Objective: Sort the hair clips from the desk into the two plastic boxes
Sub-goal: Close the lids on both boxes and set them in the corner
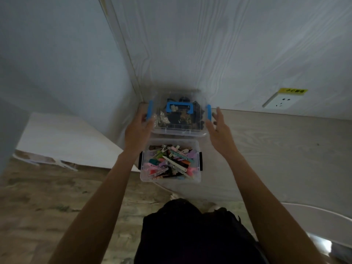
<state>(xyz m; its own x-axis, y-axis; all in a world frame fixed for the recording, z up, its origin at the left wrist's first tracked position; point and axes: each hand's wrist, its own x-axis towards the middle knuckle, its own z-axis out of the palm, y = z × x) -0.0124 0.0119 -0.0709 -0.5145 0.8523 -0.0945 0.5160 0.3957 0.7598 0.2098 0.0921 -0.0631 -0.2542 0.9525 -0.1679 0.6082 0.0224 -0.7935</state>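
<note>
Two clear plastic boxes stand on the desk's left end. The far box [179, 133] has a lid with a blue handle and blue side clasps and holds dark and metallic hair clips [177, 119]. The near box [150, 178] has black clasps, no lid, and is full of colourful hair clips [171, 162]. My left hand [138, 128] presses against the far box's left side at the blue clasp. My right hand [219, 128] hovers at its right side with fingers spread, close to the right clasp.
The desk [276, 155] runs along a white wood-grain wall with a power socket [280, 102] at the right. A white cabinet top [62, 138] lies to the left. Wooden floor below left; a chair back [314, 214] at lower right.
</note>
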